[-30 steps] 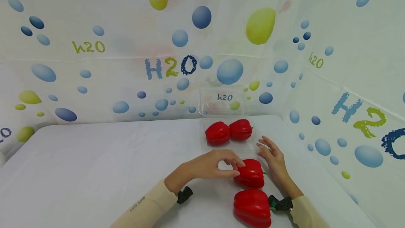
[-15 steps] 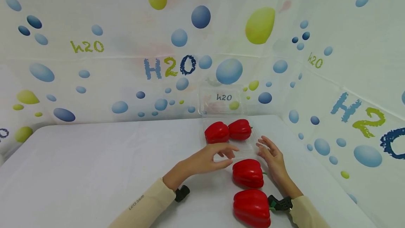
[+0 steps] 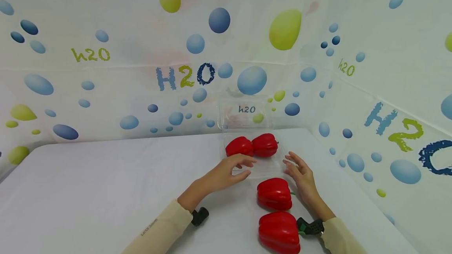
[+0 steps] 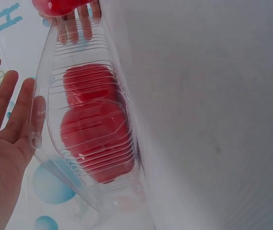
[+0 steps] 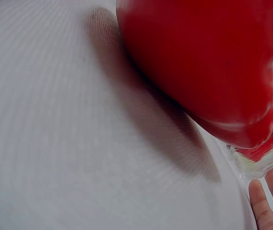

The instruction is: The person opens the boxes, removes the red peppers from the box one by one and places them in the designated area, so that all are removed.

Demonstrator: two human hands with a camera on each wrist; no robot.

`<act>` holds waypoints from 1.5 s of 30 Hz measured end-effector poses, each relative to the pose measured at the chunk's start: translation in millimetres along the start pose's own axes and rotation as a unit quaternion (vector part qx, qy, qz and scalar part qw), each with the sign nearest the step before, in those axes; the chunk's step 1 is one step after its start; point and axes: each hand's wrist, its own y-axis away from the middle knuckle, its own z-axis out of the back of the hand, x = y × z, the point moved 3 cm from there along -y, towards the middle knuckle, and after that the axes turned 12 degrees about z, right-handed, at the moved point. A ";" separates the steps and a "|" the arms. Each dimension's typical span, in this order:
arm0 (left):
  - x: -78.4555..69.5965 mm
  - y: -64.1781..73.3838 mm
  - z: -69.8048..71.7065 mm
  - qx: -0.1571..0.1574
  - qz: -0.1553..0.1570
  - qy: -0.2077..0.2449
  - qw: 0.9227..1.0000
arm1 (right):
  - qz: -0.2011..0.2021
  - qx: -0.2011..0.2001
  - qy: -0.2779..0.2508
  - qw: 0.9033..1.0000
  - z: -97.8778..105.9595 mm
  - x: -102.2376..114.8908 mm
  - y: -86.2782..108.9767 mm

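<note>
My left hand (image 3: 226, 173) hangs over the near left side of a clear plastic clamshell container (image 3: 263, 167), thumb and fingers apart with nothing between them. In the left wrist view that hand (image 4: 4, 153) overlaps the container's clear wall. My right hand (image 3: 301, 175) stays at the container's right side, its loosely bent fingertips right at the rim. Two red bell peppers, a left one (image 3: 238, 146) and a right one (image 3: 265, 145), lie side by side in the container's far half. Nearer me, a third bell pepper (image 3: 274, 194) lies on the table between my hands.
Closest to me lies another red bell pepper (image 3: 279, 232), beside the right wrist's dark strap (image 3: 310, 226). The container's clear lid (image 3: 243, 115) stands up at the back against the patterned sheet (image 3: 141, 50). A white cloth covers the table (image 3: 123, 187).
My left hand has let go of the third bell pepper and moved up and left, away from it. My right hand keeps its place. The view has shifted slightly.
</note>
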 end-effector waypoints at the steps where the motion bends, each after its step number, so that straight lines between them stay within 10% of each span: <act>1: 0.9 -0.3 0.8 -0.005 0.003 -0.003 1.000 | -0.001 0.000 0.000 1.000 0.0 0.3 -0.1; 24: 19.1 -11.3 16.0 -0.083 0.047 -0.037 0.995 | 0.001 -0.005 0.003 1.000 1.6 -2.2 -0.1; 45: 40.2 -24.6 32.3 -0.090 0.125 -0.042 0.987 | 0.010 -0.006 -0.011 1.000 -1.1 -0.7 -0.6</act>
